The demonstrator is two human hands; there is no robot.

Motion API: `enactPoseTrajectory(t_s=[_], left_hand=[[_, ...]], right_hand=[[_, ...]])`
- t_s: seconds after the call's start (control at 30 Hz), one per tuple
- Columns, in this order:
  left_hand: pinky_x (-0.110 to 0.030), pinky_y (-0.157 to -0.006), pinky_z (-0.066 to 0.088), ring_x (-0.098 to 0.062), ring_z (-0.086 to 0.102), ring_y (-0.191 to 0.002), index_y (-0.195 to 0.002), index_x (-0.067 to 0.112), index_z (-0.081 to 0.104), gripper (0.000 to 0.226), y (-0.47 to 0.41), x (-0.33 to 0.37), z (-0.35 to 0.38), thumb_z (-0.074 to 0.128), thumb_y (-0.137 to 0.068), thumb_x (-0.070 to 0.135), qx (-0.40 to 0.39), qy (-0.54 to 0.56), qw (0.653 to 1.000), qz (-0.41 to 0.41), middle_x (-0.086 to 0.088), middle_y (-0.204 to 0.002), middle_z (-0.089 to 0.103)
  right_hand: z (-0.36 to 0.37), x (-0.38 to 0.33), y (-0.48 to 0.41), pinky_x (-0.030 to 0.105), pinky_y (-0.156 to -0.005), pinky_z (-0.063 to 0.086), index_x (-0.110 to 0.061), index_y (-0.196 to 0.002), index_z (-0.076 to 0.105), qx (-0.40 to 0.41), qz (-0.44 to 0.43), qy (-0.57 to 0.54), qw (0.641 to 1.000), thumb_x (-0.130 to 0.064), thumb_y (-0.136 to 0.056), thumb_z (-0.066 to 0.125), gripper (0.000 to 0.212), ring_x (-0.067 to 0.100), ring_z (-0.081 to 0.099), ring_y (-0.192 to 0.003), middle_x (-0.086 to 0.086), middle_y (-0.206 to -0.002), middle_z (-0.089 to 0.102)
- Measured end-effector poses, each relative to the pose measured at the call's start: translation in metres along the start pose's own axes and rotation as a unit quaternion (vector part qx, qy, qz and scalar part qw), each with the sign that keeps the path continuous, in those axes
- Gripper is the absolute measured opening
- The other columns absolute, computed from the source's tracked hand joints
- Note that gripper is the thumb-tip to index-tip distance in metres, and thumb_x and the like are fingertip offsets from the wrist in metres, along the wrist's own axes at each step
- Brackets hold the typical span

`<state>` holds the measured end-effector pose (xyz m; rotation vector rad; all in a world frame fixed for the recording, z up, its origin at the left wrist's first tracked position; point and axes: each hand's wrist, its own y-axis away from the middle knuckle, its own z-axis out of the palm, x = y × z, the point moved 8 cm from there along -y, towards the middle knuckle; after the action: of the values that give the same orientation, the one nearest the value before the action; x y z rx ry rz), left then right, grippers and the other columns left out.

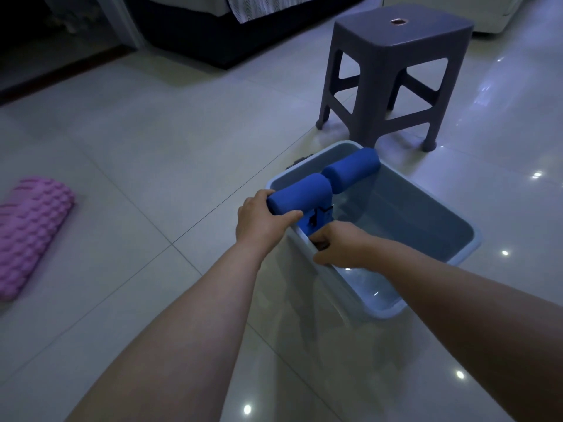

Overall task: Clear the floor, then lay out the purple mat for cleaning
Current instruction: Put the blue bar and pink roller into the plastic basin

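A blue sit-up bar with two foam rollers [350, 170] lies across the near-left rim of a pale blue plastic bin [451, 257] on the tiled floor. My left hand [262, 222] grips the nearer foam roller. My right hand [344, 248] holds the bar's dark base just inside the bin, at its near-left wall; the base is mostly hidden under my fingers. The purple mat [29, 236], rolled up and ridged, lies on the floor at the far left, well away from both hands.
A grey plastic stool [393, 71] stands just behind the bin. A dark bed or sofa base [213, 41] runs along the back. White furniture [499, 13] sits at the top right. Glossy floor tiles spread between the mat and the bin.
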<state>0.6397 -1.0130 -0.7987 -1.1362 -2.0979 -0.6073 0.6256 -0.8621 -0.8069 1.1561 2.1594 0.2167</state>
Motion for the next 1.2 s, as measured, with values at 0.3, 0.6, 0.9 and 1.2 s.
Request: enactPoseTrajectory(t_s=[0.3,0.6,0.9,1.2], left_hand=[[-0.045,-0.090,0.053,-0.024,0.057,-0.106,-0.122,0.023,0.053,0.065,0.000,-0.052,-0.058,0.078,-0.063,0.036,0.051,0.046,0.994,-0.080,-0.001,-0.117,0.058],[-0.043,-0.096,0.048,-0.025,0.055,-0.115,-0.139,0.016,0.036,0.077,0.007,-0.099,-0.114,0.076,-0.075,0.034,0.167,0.077,0.973,-0.138,-0.002,-0.133,0.052],[-0.036,-0.079,0.056,-0.019,0.067,-0.083,-0.094,0.016,0.059,0.039,0.074,-0.114,-0.020,0.067,-0.080,0.051,-0.356,0.016,0.872,-0.337,-0.006,-0.088,0.070],[-0.027,-0.068,0.057,-0.015,0.067,-0.070,-0.095,0.011,0.062,0.018,0.076,-0.122,-0.031,0.070,-0.085,0.023,-0.365,0.053,0.867,-0.336,-0.007,-0.084,0.065]], right_hand=[[0.037,-0.062,-0.024,0.029,-0.055,0.035,-0.024,-0.062,0.044,0.023,-0.059,-0.013,0.998,-0.013,-0.087,0.049,0.028,0.017,0.047,-0.064,-0.003,-0.063,0.049],[0.036,-0.072,-0.039,0.035,-0.102,0.042,-0.017,-0.137,0.049,0.068,-0.069,-0.007,0.995,-0.021,-0.095,0.049,0.042,0.025,0.050,-0.126,0.004,-0.136,0.056],[-0.007,0.019,-0.021,0.049,-0.112,0.020,-0.011,-0.147,0.016,0.185,0.136,0.191,0.954,-0.023,-0.088,0.051,0.070,0.033,0.009,-0.145,0.010,-0.157,0.010],[-0.009,0.016,-0.021,0.043,-0.091,0.037,0.000,-0.143,0.018,0.166,0.143,0.148,0.964,-0.009,-0.085,0.047,0.066,0.035,0.039,-0.122,0.012,-0.141,0.030]])
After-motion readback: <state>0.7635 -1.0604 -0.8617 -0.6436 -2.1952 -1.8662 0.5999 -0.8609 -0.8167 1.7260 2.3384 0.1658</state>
